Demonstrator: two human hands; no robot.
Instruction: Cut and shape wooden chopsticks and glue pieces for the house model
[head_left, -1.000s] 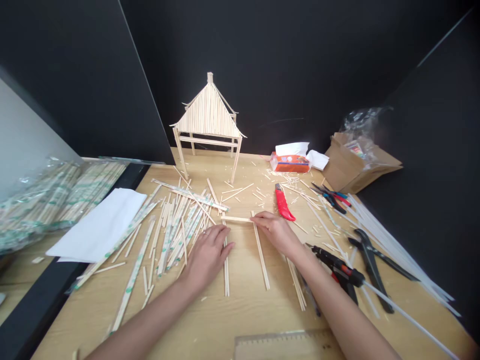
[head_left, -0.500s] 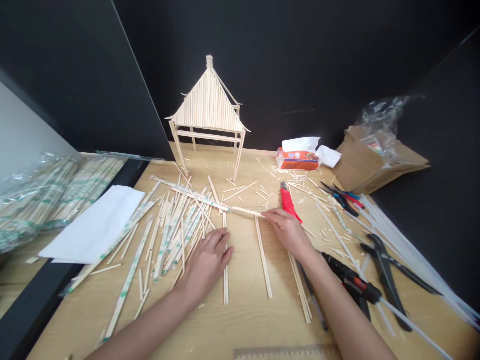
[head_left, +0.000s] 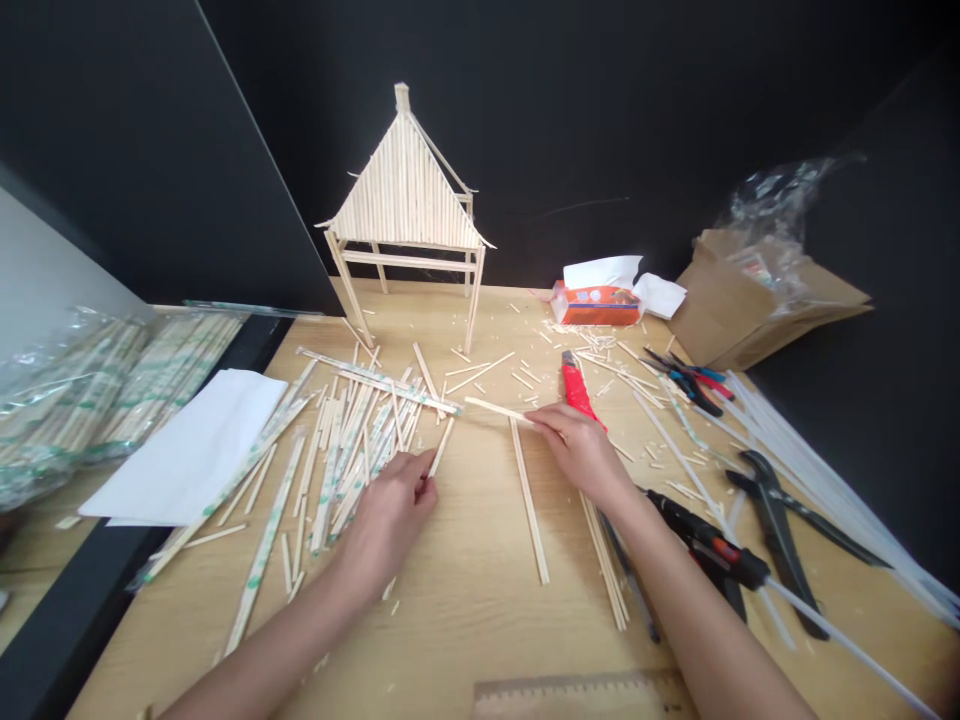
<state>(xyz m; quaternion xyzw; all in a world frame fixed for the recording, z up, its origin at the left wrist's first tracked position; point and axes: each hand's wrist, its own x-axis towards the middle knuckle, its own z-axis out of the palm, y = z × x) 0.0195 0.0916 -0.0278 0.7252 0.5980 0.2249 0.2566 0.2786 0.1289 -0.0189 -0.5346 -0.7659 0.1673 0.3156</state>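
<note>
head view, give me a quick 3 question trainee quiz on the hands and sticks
1. True or false: the left hand pinches a thin pale wooden stick.
2. What does the right hand hold? A) red utility knife B) short pale wooden stick C) wooden ruler
3. Which model stands at the back of the light wooden table?

Key: 1 true. 2 B, the short pale wooden stick; the red utility knife lies beside it. 3 the stick-built hut with a pitched roof.
</note>
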